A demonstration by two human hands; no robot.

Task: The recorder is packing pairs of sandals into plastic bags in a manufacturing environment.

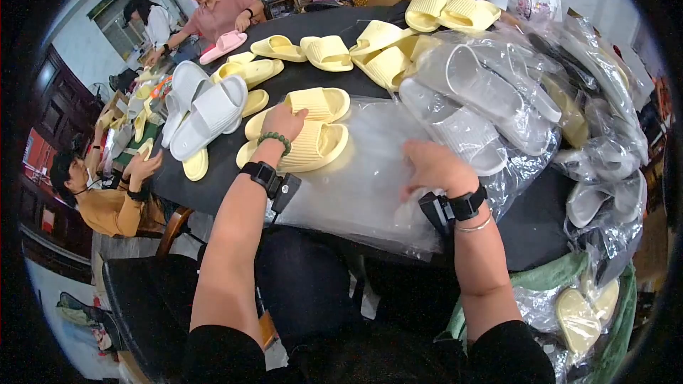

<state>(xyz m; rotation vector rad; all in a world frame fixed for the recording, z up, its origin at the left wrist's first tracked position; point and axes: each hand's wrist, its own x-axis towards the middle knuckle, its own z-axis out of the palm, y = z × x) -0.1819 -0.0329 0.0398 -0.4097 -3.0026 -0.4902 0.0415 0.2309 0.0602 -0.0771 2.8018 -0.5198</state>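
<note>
Two pale yellow slide slippers lie side by side on the dark table, their toes partly over a clear plastic bag. My left hand is closed on this pair where the two meet, with the fingertips partly hidden. Flat and wrinkled, the bag stretches from the slippers toward my right. Above its right part is my right hand, slightly blurred, thumb and fingers apart. I cannot tell whether it touches the plastic.
White slides are stacked at left. Loose yellow slides line the far side. Bagged grey slides pile up at right, and a green-edged container with bagged slippers stands lower right. Several people sit around the table; a black chair is at lower left.
</note>
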